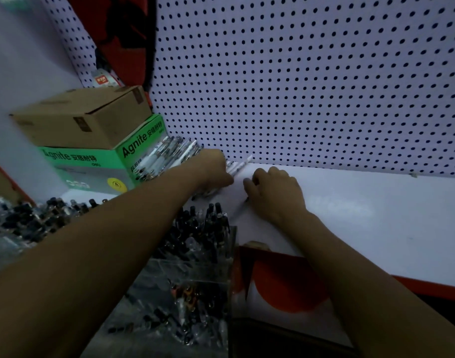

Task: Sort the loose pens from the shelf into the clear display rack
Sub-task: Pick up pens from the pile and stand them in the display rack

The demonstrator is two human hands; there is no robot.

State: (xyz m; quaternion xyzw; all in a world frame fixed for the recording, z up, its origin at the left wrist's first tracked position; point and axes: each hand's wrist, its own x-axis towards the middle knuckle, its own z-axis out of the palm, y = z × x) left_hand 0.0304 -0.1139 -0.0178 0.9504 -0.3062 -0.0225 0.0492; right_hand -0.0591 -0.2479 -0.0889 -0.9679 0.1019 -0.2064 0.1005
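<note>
Many loose clear-barrelled pens (169, 156) lie on the white shelf (350, 215) against the green carton (97, 166), long axes running diagonally toward the pegboard. The left hand (213, 169) is nearer, resting on them; I cannot tell its grip. The right hand (274, 192) sits just beside, fingers curled, perhaps pinching one. The clear acrylic display rack (195, 267) stands nearer the person.

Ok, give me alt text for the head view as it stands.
Both hands reach to the back of a white shelf under a pegboard: the left hand is on a heap of loose pens, the right hand rests curled beside it. A clear display rack full of pens stands nearer, boxes at left.
</note>
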